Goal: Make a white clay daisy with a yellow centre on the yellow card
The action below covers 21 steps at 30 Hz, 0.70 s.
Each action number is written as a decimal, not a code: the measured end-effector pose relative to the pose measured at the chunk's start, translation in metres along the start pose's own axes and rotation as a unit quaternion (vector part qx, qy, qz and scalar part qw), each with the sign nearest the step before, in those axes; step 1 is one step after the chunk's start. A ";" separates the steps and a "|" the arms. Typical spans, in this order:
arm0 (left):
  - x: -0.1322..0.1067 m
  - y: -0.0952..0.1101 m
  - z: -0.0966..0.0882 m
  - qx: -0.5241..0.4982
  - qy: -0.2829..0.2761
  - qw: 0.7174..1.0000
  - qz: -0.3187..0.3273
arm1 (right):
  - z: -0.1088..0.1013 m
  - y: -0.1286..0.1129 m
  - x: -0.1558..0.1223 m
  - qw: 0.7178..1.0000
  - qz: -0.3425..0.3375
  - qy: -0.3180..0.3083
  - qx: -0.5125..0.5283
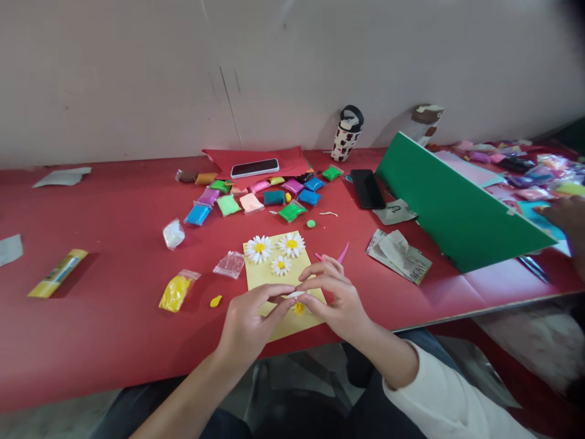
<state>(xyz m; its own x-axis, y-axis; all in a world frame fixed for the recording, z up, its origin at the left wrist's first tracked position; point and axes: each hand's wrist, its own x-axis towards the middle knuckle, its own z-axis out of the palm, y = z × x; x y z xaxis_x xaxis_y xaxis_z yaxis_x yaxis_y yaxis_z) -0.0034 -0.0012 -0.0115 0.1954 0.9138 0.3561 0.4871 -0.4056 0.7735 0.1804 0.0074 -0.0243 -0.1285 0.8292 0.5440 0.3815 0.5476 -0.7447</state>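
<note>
Between the fingertips of both hands is a small piece of white clay [296,294]. My left hand [253,320] pinches its left end, and my right hand [340,299] pinches the right end. Below them lies a pale yellow card [256,281] bearing three white clay daisies, among them a large daisy [259,249] at top left, a second daisy [291,244] at top right and a smaller daisy [280,265]. A yellow flower centre [299,308] shows on the card just under my fingers, partly hidden. A pink tool [343,252] lies behind my right hand.
Several coloured clay packets [274,197] lie behind the card, near a white phone [255,168]. At left are a yellow clay bag [175,291] and a glue stick [58,273]. A black phone [368,189], a tumbler [347,135] and a standing green board [457,207] are right. Another person's hand [567,221] is far right.
</note>
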 end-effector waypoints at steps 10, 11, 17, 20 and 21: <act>0.001 0.001 0.000 0.001 -0.006 1.000 -0.010 | 0.000 0.001 0.000 1.000 -0.011 -0.002 -0.006; 0.001 0.001 0.000 0.000 -0.005 1.000 -0.009 | 0.000 0.001 0.000 1.000 -0.012 -0.001 -0.004; 0.001 0.000 0.001 -0.006 -0.004 1.000 0.003 | 0.000 0.002 -0.001 1.000 -0.010 -0.005 -0.013; 0.001 0.001 0.001 -0.004 -0.004 1.000 0.001 | 0.000 0.003 -0.002 1.000 -0.010 -0.007 -0.019; 0.001 0.002 0.001 -0.007 -0.003 1.000 0.003 | 0.000 0.003 -0.002 1.000 -0.010 -0.006 -0.019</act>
<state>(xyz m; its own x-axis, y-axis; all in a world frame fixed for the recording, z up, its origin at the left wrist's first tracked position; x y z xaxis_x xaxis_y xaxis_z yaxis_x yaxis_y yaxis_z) -0.0016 -0.0009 -0.0102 0.2042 0.9114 0.3572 0.4742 -0.4113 0.7784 0.1819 0.0075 -0.0275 -0.1482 0.8194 0.5538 0.4129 0.5601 -0.7182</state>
